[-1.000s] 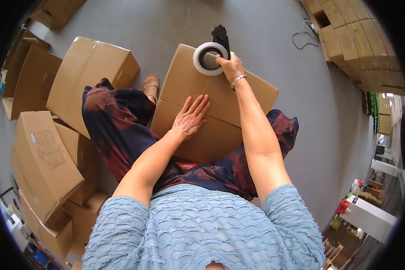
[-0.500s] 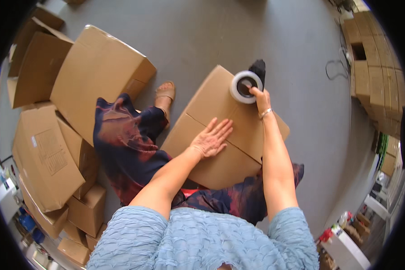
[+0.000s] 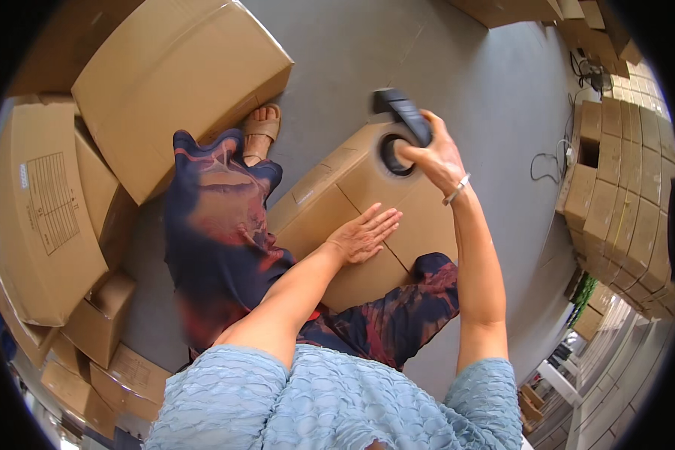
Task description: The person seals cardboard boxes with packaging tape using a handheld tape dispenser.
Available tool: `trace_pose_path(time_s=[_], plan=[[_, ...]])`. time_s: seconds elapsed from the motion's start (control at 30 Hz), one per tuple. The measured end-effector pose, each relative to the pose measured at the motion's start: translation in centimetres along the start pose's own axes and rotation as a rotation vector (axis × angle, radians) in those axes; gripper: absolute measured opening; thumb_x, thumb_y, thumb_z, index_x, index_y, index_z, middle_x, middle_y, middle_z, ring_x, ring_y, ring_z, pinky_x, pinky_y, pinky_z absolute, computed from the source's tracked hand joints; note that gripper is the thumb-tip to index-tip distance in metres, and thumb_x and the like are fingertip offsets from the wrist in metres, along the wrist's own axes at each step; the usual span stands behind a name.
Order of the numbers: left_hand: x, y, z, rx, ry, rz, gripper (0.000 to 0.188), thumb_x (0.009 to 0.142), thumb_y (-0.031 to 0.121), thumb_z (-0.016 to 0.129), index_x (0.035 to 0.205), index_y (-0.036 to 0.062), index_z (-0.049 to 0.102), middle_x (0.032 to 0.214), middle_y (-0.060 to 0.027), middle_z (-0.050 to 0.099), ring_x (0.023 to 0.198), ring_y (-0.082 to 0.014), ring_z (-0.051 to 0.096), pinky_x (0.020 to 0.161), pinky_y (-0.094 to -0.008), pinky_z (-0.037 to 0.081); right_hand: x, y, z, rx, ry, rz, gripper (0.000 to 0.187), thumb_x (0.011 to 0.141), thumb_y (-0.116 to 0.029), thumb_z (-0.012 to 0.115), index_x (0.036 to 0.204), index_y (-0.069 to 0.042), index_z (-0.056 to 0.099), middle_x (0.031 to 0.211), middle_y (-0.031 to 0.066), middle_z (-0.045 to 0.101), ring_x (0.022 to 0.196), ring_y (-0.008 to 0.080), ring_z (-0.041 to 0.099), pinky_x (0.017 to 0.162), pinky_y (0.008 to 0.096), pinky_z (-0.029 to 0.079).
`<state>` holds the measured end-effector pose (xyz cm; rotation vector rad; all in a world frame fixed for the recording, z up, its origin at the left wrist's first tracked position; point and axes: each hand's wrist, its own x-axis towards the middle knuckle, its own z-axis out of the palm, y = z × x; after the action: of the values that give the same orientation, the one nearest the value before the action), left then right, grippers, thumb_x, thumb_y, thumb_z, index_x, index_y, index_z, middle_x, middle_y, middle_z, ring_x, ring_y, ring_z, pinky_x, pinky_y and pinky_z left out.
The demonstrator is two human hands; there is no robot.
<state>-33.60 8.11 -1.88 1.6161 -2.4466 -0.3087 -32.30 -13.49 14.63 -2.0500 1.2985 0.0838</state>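
Note:
A brown cardboard box (image 3: 319,202) lies in front of me between my legs, with a seam running across its top face. My left hand (image 3: 364,235) rests flat on that face beside the seam, fingers stretched out. Over the box's far right part, my right hand (image 3: 439,156) is closed round a black tape dispenser (image 3: 403,118). The dispenser carries a roll of tape, blurred by motion, with my thumb by its dark hub. Whether any tape touches the box cannot be made out.
A large cardboard box (image 3: 176,82) stands at the far left by my sandalled foot. More cartons (image 3: 45,210) are piled along the left, with smaller boxes (image 3: 131,375) below. Stacked cartons (image 3: 615,195) line the right side, and a cable (image 3: 545,166) lies on the grey floor (image 3: 345,56).
My right hand has lifted and tilted the tape dispenser, so its black side now shows. My left hand stays flat on the box, slightly farther right. The whole view has shifted.

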Motion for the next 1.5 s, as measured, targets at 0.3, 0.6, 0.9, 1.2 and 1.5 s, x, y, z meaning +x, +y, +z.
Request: trace_pose_path(time_s=[0.3,0.6,0.9,1.2,1.5], plan=[[0.1,1.2,1.8,-0.037,0.070,-0.038,0.067,0.102,0.041,0.035,0.158,0.0052,0.027,0.169,-0.0110,0.013,0.157,-0.0244,0.006,0.127,-0.0530,0.001,4.4,-12.0,11.5,-0.620,-0.629,-0.215,0.059,0.077,-0.039,0.062,0.130,-0.014,0.066,0.108,0.0225,0.072,0.102,0.0400,0.069,0.091,0.0427,0.054],[1.2,5.2,8.3,-0.199,0.092,-0.122,0.062,0.101,0.033,0.035,0.154,0.0020,0.033,0.166,-0.0110,0.024,0.156,-0.0239,0.013,0.129,-0.0487,0.002,7.8,-13.5,21.6,-1.074,-0.929,-0.016,0.052,0.080,-0.039,0.059,0.113,-0.003,0.074,0.113,0.0202,0.073,0.108,0.0347,0.070,0.092,0.0417,0.056],[0.7,5.3,9.4,-0.333,0.320,-0.129,0.055,0.100,0.033,0.038,0.143,0.0003,0.051,0.159,-0.0117,0.038,0.152,-0.0253,0.026,0.128,-0.0483,0.009,2.2,-14.5,10.5,-0.961,-0.898,-0.230,0.035,0.078,-0.036,0.059,0.096,-0.011,0.077,0.079,0.0217,0.070,0.077,0.0402,0.069,0.073,0.0466,0.056],[1.7,3.5,6.1,-0.002,0.192,-0.037,0.050,0.101,0.026,0.038,0.146,0.0077,0.052,0.157,-0.0115,0.043,0.151,-0.0254,0.030,0.127,-0.0447,0.008,-8.6,-10.9,-2.1,-0.334,-0.457,-0.199,0.054,0.082,-0.032,0.068,0.129,-0.004,0.064,0.100,0.0252,0.068,0.085,0.0419,0.066,0.079,0.0436,0.053],[0.4,3.4,6.3,-0.734,0.034,-0.120,0.061,0.098,0.026,0.044,0.156,0.0067,0.036,0.156,-0.0091,0.045,0.139,-0.0169,0.046,0.109,-0.0384,0.040,-3.4,-11.4,6.0,-0.344,-0.410,-0.234,0.054,0.085,-0.030,0.065,0.130,-0.002,0.063,0.095,0.0225,0.071,0.085,0.0314,0.070,0.081,0.0374,0.053]])
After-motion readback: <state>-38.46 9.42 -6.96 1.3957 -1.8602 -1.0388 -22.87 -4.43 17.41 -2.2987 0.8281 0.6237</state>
